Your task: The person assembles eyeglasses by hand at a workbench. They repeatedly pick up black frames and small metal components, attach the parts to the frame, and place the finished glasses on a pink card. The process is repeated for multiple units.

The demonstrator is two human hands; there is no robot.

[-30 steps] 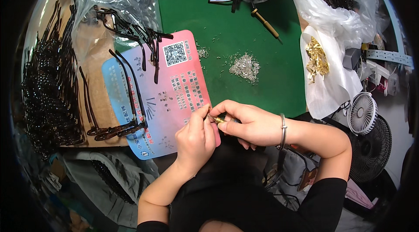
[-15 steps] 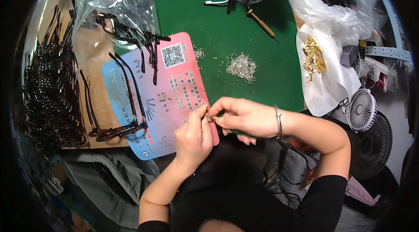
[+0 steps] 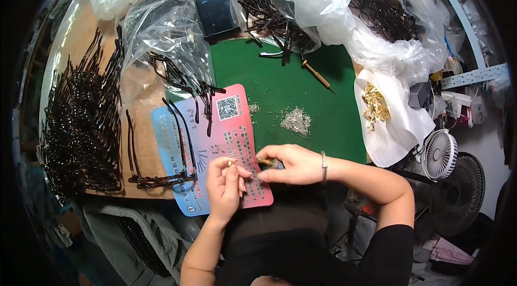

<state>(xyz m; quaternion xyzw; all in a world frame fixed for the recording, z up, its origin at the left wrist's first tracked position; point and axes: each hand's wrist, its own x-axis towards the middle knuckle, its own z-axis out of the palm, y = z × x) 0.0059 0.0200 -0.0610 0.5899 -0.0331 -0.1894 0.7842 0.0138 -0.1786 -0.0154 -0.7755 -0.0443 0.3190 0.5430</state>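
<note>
My left hand (image 3: 223, 186) is closed in a pinch on a small gold-coloured metal piece (image 3: 230, 164), held above the pink and blue printed mat. Just to its right, my right hand (image 3: 291, 165) is closed around a small hand tool (image 3: 267, 162) with a brass-coloured end; the rest of it is hidden in the palm. The two hands are slightly apart. A dark eyeglass frame (image 3: 161, 181) lies at the printed mat's (image 3: 234, 97) left side, temples pointing away from me. A heap of tiny silver metal bits (image 3: 296, 121) sits on the green mat (image 3: 334, 119) beyond my right hand.
Many dark frames (image 3: 83, 130) are piled at left. Clear plastic bags (image 3: 161, 27), a black box (image 3: 212, 6) and dark temples (image 3: 272, 11) line the back. A wooden-handled tool (image 3: 316, 74) lies on the green mat; gold pieces (image 3: 375, 105) rest on white wrapping, near fans (image 3: 439, 154).
My hands have drawn apart, and the left has turned so that the gold piece shows at its fingertips. The view has shifted, showing more of the table's far side.
</note>
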